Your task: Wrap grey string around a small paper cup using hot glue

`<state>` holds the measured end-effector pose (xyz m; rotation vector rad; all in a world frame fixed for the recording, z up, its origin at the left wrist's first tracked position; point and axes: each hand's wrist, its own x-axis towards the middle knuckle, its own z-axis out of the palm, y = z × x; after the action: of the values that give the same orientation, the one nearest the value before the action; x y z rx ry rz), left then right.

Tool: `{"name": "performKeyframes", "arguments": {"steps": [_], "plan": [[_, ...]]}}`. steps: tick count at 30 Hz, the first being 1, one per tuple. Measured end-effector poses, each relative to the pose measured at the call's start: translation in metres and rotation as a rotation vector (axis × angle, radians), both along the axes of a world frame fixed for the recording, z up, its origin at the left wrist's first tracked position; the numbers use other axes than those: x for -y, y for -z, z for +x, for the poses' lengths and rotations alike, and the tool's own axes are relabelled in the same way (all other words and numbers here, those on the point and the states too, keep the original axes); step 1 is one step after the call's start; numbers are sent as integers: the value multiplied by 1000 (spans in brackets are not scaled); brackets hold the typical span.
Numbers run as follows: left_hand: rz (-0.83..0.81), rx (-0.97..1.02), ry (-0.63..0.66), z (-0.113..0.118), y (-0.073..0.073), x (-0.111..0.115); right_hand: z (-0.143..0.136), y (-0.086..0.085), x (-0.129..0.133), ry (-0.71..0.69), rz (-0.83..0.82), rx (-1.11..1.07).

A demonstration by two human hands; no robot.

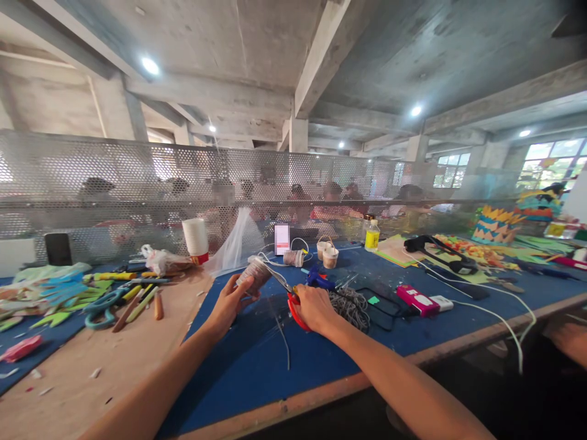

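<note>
My left hand [232,302] is wrapped round a small cup [255,275] that looks wound with pale cord and is tilted on its side. In my right hand [316,308] are scissors [295,313] with red handles, their blades reaching to the cup's right side. Whether the blades touch cord there, I cannot tell. A loose grey strand [288,348] trails over the blue tabletop [247,373] below. Just beyond my right hand lie a blue glue gun [320,279] and a tangle of grey cord [352,310].
Behind stand a lit phone [282,238], a cord-wound cup [293,258], small handled cups [330,256] and a yellow-labelled bottle [372,235]. Left are stacked paper cups [195,238] and teal-handled scissors [101,310]. A pink box [416,300] and white cable [493,308] lie right. Perforated screen [257,162] behind.
</note>
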<state>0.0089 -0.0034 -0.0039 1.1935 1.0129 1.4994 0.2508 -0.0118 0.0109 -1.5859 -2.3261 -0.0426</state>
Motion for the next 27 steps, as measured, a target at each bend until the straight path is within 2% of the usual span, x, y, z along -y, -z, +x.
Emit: {"name": "performKeyframes", "arguments": {"steps": [27], "plan": [[32,-70,-39,-3,4,-3,2,10,-10,15,66,-22]]}}
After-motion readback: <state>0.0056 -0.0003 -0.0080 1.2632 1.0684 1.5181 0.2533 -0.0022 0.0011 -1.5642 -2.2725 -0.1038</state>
